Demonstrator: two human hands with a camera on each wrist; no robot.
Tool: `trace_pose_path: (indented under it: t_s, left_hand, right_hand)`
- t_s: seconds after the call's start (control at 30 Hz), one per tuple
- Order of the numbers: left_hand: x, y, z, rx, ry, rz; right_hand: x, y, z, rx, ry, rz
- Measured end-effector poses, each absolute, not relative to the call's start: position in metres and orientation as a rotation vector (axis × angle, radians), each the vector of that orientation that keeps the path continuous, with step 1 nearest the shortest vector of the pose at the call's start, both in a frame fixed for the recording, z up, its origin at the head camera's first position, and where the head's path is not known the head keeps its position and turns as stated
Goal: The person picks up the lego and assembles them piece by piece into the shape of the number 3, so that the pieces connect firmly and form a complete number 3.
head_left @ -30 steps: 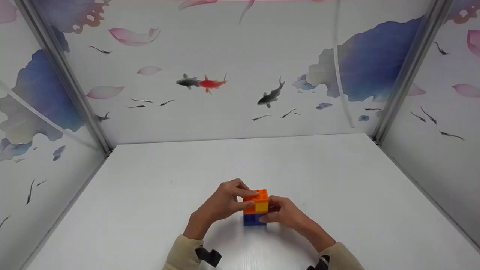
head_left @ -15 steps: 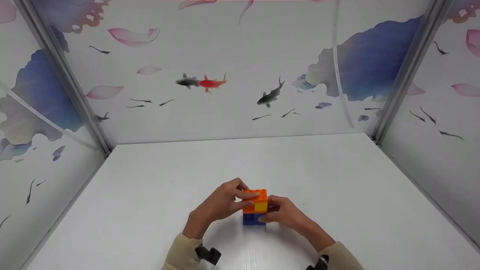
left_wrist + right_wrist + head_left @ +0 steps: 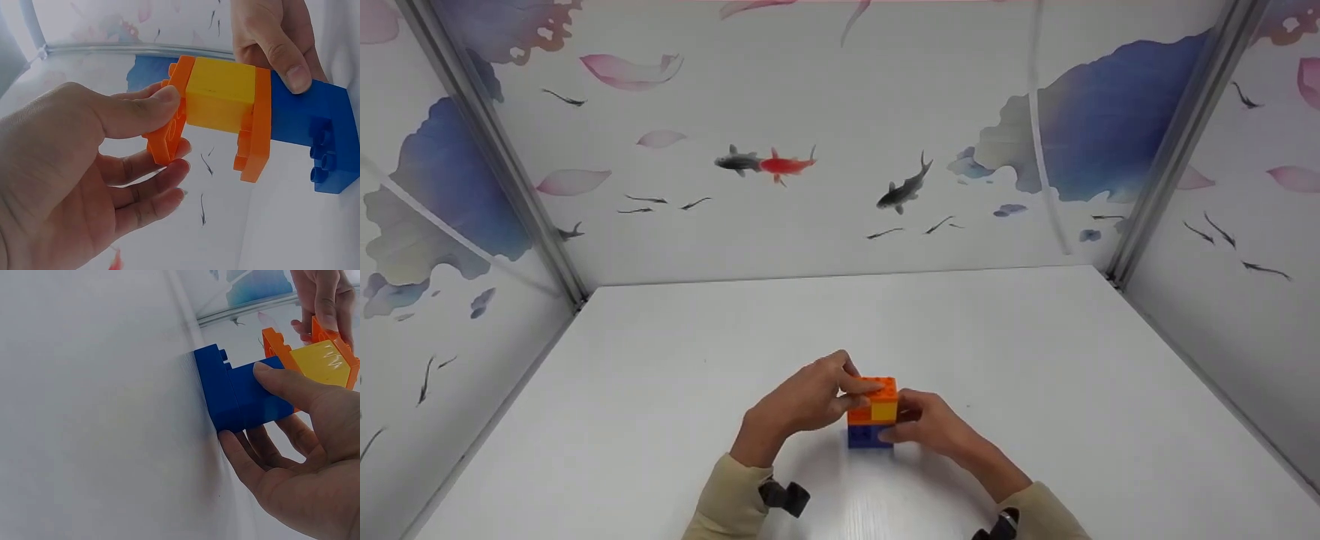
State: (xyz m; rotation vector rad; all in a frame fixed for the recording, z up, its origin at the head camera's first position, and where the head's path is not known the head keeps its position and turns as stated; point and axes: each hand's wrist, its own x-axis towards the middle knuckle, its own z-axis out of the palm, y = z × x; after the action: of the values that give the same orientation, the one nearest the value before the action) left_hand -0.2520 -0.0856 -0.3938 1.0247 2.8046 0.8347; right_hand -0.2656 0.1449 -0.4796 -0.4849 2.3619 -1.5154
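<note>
While the white counter (image 3: 1035,360) sits between fish-painted walls (image 3: 840,150), your left hand (image 3: 802,401) and right hand (image 3: 934,427) pinch the block stack (image 3: 872,412) near its front edge; your left wrist has lifted slightly.

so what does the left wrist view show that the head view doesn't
Only the left wrist view shows the orange plate pinched edge-on between the left thumb and fingers, and a second orange plate on the yellow block's other side. Only the head view shows the whole white table, the fish-painted walls and both sleeves. Both show the left hand and right hand holding the stack: yellow block and blue block.
</note>
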Motion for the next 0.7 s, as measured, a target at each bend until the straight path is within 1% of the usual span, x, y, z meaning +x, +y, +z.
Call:
trace_pose_path:
  t_s: [0.23,0.43,0.7]
  left_hand:
    - [-0.252,-0.0846,-0.3926,0.947,2.729,0.922]
    - [-0.252,-0.0839,-0.3928,0.869,2.734,0.906]
    - [-0.2484,-0.0852,-0.3951,0.878,2.779,0.881]
  right_hand:
    - [-0.2677,0.1465,-0.4816,-0.5,2.361,-1.509]
    - [-0.2682,0.146,-0.4817,-0.502,2.355,-1.505]
    - [-0.2659,0.1453,-0.4805,-0.495,2.354,-1.511]
